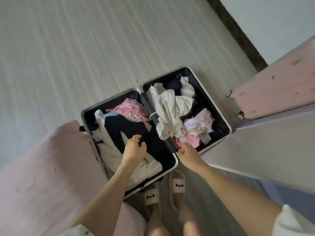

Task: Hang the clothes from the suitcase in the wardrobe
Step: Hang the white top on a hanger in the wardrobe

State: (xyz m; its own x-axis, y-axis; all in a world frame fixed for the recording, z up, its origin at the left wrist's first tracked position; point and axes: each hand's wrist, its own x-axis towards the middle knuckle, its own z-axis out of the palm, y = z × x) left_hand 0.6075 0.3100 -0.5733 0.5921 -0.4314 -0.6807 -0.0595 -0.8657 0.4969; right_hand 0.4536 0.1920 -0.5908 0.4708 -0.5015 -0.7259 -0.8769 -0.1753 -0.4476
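Observation:
An open silver suitcase lies flat on the floor, both halves full of crumpled clothes. The left half holds a dark garment, white cloth and a pink frilly piece. In the right half lie a cream shirt, a pale lilac piece and a pink garment. My left hand hovers over the dark garment, fingers spread, holding nothing. My right hand is at the near edge of the right half, fingers pinched on the pink garment.
Pale pink wardrobe doors stand open on both sides: one door at the right, another close at the left. My feet in white slippers stand just before the suitcase. Light wooden floor stretches beyond.

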